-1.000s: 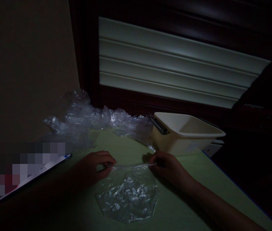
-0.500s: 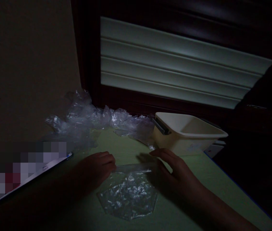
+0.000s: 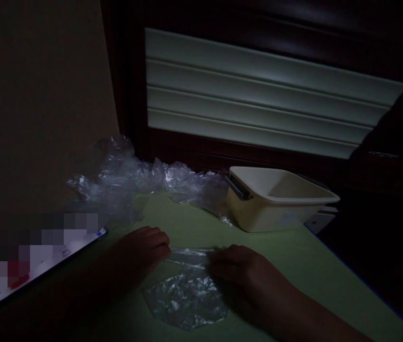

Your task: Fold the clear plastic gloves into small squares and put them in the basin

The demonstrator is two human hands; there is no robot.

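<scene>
A clear plastic bag lies flat and crinkled on the green tabletop, its straight upper edge running between my two hands. My left hand is closed, with its fingertips at the left end of that edge. At the right end, my right hand has its fingers together over the edge and pressed on the bag; shadow hides its fingertips and thumb.
Crumpled clear plastic bags are heaped along the back left by the wall. A cream plastic bin with a dark handle stands at the back right. A pale flat object with a dark edge, partly blurred out, lies on the left.
My right hand has come down and left from above the bag onto its upper edge, its fingers closing together. My left hand stays at the left end.
</scene>
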